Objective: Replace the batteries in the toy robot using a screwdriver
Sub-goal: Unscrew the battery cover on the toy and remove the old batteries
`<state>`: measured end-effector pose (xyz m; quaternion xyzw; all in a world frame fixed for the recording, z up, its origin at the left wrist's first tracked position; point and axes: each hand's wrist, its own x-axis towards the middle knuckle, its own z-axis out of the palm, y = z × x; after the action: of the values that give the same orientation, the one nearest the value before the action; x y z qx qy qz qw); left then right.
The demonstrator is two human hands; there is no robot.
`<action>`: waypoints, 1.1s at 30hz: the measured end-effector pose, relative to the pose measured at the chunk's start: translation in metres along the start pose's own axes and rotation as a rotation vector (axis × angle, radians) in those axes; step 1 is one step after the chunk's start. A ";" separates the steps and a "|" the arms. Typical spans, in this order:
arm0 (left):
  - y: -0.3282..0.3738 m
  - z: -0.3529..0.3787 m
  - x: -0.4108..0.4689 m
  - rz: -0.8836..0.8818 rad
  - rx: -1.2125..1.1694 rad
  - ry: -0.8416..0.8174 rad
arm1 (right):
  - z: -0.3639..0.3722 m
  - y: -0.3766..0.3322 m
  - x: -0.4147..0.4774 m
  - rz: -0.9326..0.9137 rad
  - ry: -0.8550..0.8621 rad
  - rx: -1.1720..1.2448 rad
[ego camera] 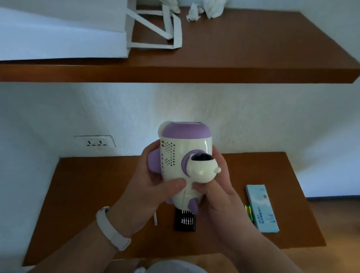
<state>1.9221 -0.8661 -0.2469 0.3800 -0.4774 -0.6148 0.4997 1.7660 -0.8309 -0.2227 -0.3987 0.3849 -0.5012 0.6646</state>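
Both hands hold the toy robot (177, 159) up in the air above the wooden desk (93, 193). The left hand (154, 186), with a white wristband (112, 228) on its wrist, grips the cream and purple body from the left. Its fingers are curled round the far side and its thumb is pressed on the lower front, under the speaker holes. The right hand (222, 205) clamps the robot from the right. Its fingers (217, 159) wrap behind the body, and its thumb sits just beneath the small round arm that sticks out of the side. The robot is tilted, its purple-capped end pointing up and away from the fingers.

Directly below the fingers, a black bit case (185, 221) lies on the desk, partly hidden by the robot's lower end. To the right of the right hand lies a pale blue box (262, 208), with green batteries (248, 213) just beside its left edge.

Left of the fingers, a wall socket (94, 142) is set into the white wall. Well above the fingers, a wooden shelf (259, 54) carries a white paper bag (51, 19) lying on its side and some crumpled tissues (210, 4).
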 end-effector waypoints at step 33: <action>-0.008 0.028 -0.010 0.099 0.085 0.007 | -0.007 -0.004 0.005 0.097 -0.019 0.440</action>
<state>1.8960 -0.8505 -0.2479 0.3792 -0.5195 -0.5671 0.5145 1.7596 -0.8374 -0.2224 -0.2296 0.2787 -0.5369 0.7625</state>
